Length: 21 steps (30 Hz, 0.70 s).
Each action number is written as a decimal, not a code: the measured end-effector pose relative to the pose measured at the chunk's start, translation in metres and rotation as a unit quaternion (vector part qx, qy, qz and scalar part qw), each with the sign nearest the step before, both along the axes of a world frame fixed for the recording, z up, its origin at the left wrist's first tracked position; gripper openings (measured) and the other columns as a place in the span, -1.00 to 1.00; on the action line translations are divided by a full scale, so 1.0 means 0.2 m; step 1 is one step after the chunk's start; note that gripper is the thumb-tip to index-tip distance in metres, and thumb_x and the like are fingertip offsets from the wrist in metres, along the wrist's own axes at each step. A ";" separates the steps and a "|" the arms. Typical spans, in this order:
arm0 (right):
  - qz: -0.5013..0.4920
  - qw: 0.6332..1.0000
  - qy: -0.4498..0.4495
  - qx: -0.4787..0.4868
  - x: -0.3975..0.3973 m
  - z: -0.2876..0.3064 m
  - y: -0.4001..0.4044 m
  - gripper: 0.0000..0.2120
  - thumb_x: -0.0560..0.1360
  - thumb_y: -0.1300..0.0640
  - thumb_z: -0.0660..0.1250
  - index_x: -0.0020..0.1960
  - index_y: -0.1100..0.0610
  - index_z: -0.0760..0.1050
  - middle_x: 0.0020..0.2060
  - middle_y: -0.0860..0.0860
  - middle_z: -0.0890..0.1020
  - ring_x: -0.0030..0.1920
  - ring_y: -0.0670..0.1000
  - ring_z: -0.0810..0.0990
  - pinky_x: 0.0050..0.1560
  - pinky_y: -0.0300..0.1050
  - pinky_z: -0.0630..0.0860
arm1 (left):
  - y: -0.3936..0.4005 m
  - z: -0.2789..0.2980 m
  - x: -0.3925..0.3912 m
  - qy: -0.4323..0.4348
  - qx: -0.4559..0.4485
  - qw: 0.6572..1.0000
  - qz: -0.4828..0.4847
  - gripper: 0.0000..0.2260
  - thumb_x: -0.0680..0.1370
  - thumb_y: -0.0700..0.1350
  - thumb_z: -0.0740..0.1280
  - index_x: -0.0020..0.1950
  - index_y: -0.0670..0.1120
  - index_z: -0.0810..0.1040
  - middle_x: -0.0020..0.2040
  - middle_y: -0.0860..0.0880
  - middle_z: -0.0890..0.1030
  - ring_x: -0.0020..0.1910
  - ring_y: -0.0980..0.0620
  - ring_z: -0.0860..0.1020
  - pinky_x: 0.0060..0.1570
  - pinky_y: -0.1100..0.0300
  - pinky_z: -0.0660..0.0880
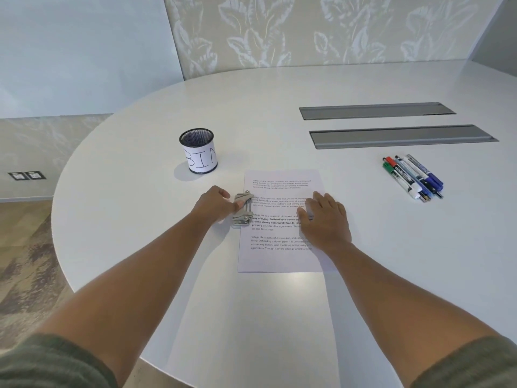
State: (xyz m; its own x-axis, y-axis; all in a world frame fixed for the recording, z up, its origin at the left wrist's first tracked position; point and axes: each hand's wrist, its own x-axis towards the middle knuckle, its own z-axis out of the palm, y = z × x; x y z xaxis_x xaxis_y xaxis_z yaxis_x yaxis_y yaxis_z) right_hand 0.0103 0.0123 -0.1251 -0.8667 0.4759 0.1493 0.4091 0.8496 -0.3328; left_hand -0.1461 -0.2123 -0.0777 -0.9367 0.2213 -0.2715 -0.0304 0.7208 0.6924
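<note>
A printed sheet of paper (279, 247) lies flat on the white round table (140, 219), text facing up. A small metal hole punch (242, 210) sits over the sheet's left edge. My left hand (215, 204) grips the punch from the left, thumb on its top lever. My right hand (326, 219) rests flat on the middle right of the sheet with fingers straight, pressing it down.
A black mesh cup (199, 151) with a paper label reading "BIN" stands behind and left of the sheet. Several markers (412, 176) lie in a bunch at the right. Two grey cable-tray lids (400, 137) are set into the table farther back.
</note>
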 end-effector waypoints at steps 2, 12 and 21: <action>0.001 1.000 -0.004 -0.002 0.00 0.00 0.00 -0.56 0.59 -0.17 0.03 0.33 0.00 0.42 0.53 -0.03 0.25 0.55 0.05 0.08 0.53 0.01 -0.02 | 0.00 0.01 0.00 0.003 -0.020 1.000 -0.008 -0.53 0.38 0.19 0.52 0.11 -0.01 0.45 -0.16 0.07 0.49 -0.06 -0.02 0.52 -0.12 0.12 0.43; 0.002 1.000 -0.005 -0.010 0.01 0.02 -0.01 -0.56 0.59 -0.17 0.04 0.34 0.01 0.43 0.53 -0.02 0.25 0.56 0.05 0.07 0.54 0.02 -0.03 | -0.01 0.00 -0.01 -0.010 -0.002 1.000 0.009 -0.49 0.34 0.20 0.56 0.10 -0.04 0.47 -0.18 0.07 0.52 -0.16 0.02 0.55 -0.05 0.12 0.48; 0.001 1.000 -0.014 -0.016 0.01 0.03 -0.01 -0.53 0.60 -0.17 0.04 0.39 0.01 0.39 0.54 -0.03 0.23 0.56 0.03 0.05 0.54 0.02 -0.04 | -0.02 0.03 -0.03 -0.018 -0.003 1.000 0.006 -0.48 0.27 0.21 0.59 0.05 0.01 0.49 -0.13 0.08 0.57 -0.25 0.06 0.59 -0.07 0.13 0.53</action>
